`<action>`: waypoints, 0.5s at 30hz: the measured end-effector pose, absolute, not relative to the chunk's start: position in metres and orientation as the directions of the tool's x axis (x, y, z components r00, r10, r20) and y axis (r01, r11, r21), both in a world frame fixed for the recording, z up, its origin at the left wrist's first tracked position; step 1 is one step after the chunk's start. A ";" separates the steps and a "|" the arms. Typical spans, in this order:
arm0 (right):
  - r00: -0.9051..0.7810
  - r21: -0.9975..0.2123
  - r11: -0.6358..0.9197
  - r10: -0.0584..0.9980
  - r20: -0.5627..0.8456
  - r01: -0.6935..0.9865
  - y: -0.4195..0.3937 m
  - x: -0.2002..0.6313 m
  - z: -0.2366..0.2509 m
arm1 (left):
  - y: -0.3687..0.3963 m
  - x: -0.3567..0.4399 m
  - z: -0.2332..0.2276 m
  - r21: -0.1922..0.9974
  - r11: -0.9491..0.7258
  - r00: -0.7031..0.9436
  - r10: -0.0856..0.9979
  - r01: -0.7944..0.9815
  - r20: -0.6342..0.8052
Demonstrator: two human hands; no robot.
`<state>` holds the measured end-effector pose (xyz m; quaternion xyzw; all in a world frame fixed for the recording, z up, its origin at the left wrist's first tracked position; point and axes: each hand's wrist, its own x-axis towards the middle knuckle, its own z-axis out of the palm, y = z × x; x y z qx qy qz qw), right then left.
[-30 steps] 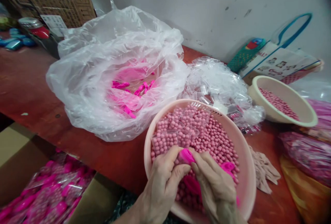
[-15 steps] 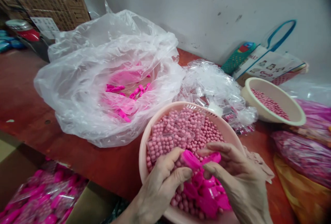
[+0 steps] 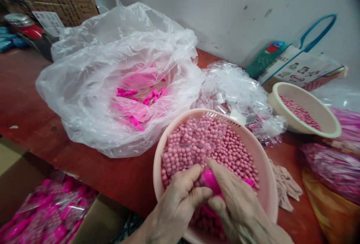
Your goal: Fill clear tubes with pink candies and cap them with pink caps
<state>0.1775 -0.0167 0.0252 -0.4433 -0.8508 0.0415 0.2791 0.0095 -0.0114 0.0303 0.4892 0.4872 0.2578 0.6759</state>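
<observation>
Over a pink basin [image 3: 271, 202] of pink beads [image 3: 239, 157], my two hands meet around a bright pink plastic piece [image 3: 210, 181]. My left hand [image 3: 177, 199] pinches it between thumb and fingers. Across its right side lies my right hand [image 3: 239, 199], fingers closed against the piece and covering much of it. Small clear packets of beads [image 3: 180, 155] rest on the loose beads behind my left hand. More pink plastic shows partly beneath my right hand and beside its knuckles. The exact shape of the held piece is hidden.
A large clear bag [image 3: 84, 97] with pink pieces sits behind on the left. Clear plastic packets [image 3: 227, 86] are heaped beyond the basin. A cream bowl [image 3: 326, 124] of beads stands right. A cardboard box [image 3: 95, 214] of filled pink packets is at lower left.
My right hand has moved left and closed over the pink piece, which was more exposed before. The cluster of pink pieces below is now mostly covered. The view has shifted slightly.
</observation>
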 end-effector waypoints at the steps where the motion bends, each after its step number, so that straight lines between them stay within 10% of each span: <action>1: -0.460 -0.313 0.612 0.771 0.442 0.726 -0.017 0.176 0.025 | -0.012 0.009 0.030 0.907 0.399 0.395 0.817 0.138 -0.420; 15: -0.340 -0.339 0.425 0.897 0.283 0.839 -0.022 0.169 0.030 | -0.001 0.011 0.040 0.907 0.384 0.464 0.844 -0.174 -0.269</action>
